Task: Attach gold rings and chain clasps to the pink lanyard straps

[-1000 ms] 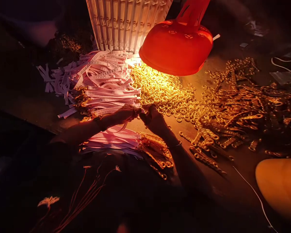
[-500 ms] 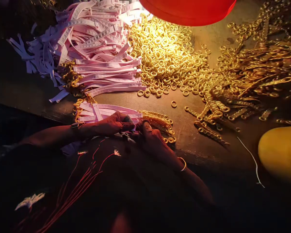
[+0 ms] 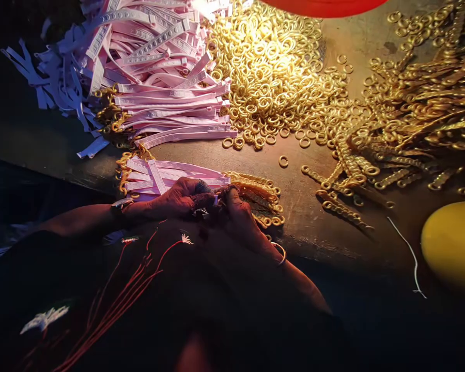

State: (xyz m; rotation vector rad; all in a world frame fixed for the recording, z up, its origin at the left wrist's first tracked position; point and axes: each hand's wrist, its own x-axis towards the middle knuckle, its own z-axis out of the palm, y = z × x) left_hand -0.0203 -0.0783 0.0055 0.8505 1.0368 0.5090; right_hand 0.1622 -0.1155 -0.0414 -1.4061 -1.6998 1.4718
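Left hand (image 3: 172,202) curled and right hand (image 3: 242,225) curled, meeting at lower middle of the frame, fingertips pressed together in a pinch on a small dark piece (image 3: 203,204), too small and shadowed to name. Held piece at the near end of a small bundle of pink straps (image 3: 174,178), almost touching it, just above a dark embroidered cloth (image 3: 101,294) with red stitched lines across lower left. Dark band (image 3: 121,204) around left wrist; thin gold bangle (image 3: 280,253) around right wrist. Gold chain ends (image 3: 118,173) fanned out from that bundle's left side, and a tangle of gold chain (image 3: 256,194) just right of the hands, under the bundle's other end. Farther up, at upper left of the frame, a big heap of pink straps (image 3: 151,67), embossed and stacked crosswise, with paler strips (image 3: 42,82) spilling out at far left. Right beside it, at upper middle, a dense pile of gold rings (image 3: 271,67), with one loose ring (image 3: 283,161) on the brown table (image 3: 302,217) below. Across upper right, a mass of gold chain pieces (image 3: 406,103), shorter lengths (image 3: 343,204) trailing toward the table's near edge. At far right, a yellow bowl (image 3: 453,245) and a white cord (image 3: 411,253) beside it; at top edge, the rim of a red bowl (image 3: 325,6).
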